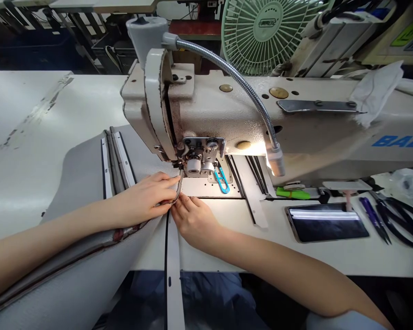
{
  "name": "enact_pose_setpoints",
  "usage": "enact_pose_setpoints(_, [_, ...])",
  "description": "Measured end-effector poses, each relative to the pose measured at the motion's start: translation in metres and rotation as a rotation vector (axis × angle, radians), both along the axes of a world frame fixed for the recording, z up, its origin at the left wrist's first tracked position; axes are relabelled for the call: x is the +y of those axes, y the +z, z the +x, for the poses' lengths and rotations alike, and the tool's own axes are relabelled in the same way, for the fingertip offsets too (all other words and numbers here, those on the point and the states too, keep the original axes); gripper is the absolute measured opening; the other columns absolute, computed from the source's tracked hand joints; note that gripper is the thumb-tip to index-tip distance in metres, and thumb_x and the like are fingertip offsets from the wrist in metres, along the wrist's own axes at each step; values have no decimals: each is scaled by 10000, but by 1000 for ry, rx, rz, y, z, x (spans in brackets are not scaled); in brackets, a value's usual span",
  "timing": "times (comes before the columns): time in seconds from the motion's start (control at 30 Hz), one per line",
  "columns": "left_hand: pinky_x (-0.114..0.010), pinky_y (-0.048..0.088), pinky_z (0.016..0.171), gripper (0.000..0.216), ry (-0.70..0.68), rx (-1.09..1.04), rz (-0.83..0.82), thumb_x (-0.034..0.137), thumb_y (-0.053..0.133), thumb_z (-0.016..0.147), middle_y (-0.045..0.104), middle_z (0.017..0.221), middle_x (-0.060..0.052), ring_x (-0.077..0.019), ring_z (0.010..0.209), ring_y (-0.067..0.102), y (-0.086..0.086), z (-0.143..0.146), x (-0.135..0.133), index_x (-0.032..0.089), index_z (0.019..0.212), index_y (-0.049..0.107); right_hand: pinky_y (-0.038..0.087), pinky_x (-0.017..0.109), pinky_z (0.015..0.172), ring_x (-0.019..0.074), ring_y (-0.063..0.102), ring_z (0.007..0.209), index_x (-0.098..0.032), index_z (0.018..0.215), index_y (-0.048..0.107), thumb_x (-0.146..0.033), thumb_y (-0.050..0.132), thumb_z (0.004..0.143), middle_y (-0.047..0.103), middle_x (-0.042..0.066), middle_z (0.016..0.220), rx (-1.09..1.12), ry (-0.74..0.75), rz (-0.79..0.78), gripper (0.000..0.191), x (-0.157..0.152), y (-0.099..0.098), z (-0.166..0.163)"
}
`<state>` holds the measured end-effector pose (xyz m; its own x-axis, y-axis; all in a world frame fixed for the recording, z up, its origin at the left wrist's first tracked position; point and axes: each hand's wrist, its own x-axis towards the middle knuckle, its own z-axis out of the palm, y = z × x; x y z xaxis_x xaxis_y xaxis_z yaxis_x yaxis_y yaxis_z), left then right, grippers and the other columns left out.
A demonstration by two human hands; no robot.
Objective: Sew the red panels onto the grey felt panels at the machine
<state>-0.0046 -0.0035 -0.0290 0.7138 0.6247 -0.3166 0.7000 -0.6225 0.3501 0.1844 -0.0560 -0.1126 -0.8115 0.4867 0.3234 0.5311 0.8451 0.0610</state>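
Head view, grey fabric [80,167], seamed, draped

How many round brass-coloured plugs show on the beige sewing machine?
3: upper-left plug, larger upper-right plug, lower plug horizontally between them. Others may be hidden on far side.
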Motion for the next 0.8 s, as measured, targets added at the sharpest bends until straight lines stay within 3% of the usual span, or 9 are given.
enact_pose_setpoints(0.4, [-429,411,963,249,-27,-23,-8,258,434,950,544,1346,-82,-274,1158,460,-3,3,6,176,754,566,503,382,729,322,594,1149,-13,1161,645,-109,368,993,686,211,1134,11,-51,-77,338,3,2,0])
enact_pose_setpoints(0.6, [-440,399,983,240,-11,8,5,249,427,934,505,1403,-85,-284,1180,446,-3,7,14,173,754,567,484,388,744,335,547,1228,12,1199,617,-86,389,985,657,232,1204,-37,-57,-131,328,12,6,3])
enact_pose_setpoints(0.8, [-406,422,940,258,-4,-19,40,242,426,927,551,1313,-97,-273,1136,469,-4,9,16,168,711,545,498,387,773,329,559,1235,7,1214,620,-98,415,983,660,235,1208,-48,-69,-149,326,14,8,3])
